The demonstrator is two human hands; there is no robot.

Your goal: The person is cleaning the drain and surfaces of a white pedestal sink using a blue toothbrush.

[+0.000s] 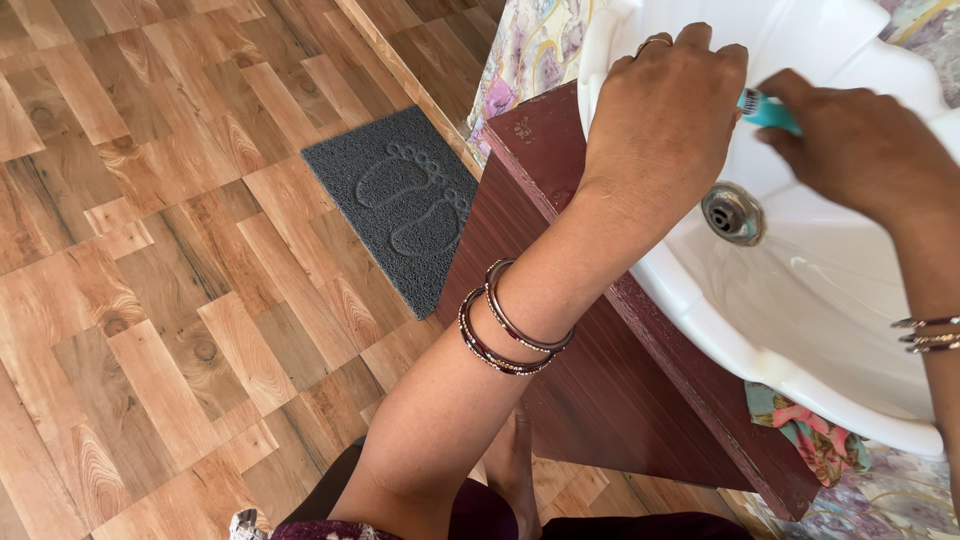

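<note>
Left hand (665,120) nearest, fingers curled shut, contents hidden, knuckles up over white sink (800,300) rim as if to steady; right hand (860,150) fingers pinch teal brush handle (768,110) over basin, above drain (732,212).

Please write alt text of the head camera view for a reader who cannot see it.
A person's two hands work over a white ceramic sink: the right hand holds a small teal plastic object, which the left hand also meets. A grey footprint-embossed mat lies on the wood-pattern floor.
</note>
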